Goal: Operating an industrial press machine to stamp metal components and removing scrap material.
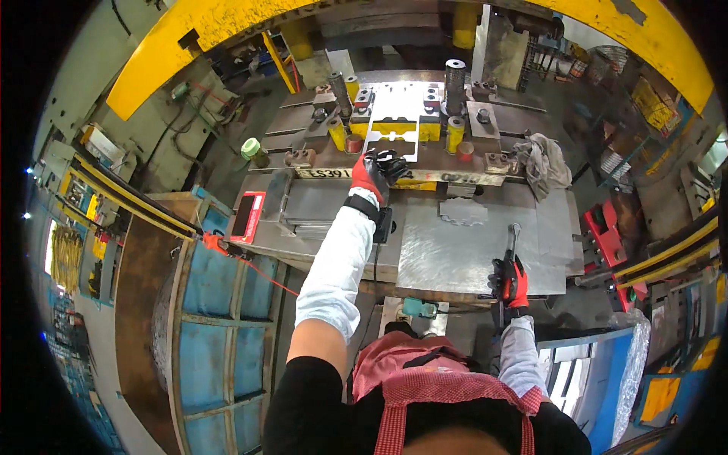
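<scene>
Your left hand (371, 176), gloved red and black, reaches forward to the near edge of the die (394, 129), its fingers curled at the lower end of the cut metal sheet (396, 121) lying on it; whether they pinch the sheet you cannot tell. Left of that arm, a red-framed panel (247, 216) lies on the tabletop (455, 250). Further right, a small stamped piece (462, 211) rests on the tabletop. Your right hand (509, 282) is closed around a rod tool (512, 241) at the tabletop's near edge. A grey rag (544, 163) sits beyond it.
</scene>
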Demonstrator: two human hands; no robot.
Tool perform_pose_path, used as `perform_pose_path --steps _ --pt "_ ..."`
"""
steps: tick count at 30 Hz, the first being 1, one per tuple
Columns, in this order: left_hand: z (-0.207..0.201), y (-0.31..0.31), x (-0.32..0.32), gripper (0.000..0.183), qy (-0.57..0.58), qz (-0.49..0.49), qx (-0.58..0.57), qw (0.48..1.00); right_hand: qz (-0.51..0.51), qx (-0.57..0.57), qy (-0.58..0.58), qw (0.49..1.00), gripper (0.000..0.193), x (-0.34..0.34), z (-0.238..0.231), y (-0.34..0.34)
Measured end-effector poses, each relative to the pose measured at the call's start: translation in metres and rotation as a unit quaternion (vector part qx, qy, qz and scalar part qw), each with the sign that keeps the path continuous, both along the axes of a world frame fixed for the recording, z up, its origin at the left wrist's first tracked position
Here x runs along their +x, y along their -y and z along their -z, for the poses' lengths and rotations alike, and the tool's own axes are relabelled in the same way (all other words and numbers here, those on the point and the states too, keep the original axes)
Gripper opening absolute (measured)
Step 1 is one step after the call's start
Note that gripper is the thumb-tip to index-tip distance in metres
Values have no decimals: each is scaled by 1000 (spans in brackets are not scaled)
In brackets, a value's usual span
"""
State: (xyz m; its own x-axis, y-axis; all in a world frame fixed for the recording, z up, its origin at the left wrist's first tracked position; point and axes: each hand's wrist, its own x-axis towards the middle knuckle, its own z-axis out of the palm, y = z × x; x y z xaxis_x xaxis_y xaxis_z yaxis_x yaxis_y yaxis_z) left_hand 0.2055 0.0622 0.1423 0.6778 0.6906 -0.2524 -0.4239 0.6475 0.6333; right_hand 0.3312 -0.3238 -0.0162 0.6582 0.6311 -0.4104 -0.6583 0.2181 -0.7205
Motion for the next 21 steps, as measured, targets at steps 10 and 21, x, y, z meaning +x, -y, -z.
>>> perform_pose_path --steps 10,21 --pt "5 -3 -3 46 2 1 -8 1000 16 -22 58 998 23 -14 -20 -9" --pt "16 -11 -6 49 44 27 24 998 -19 36 -10 999 18 -13 -18 -10"
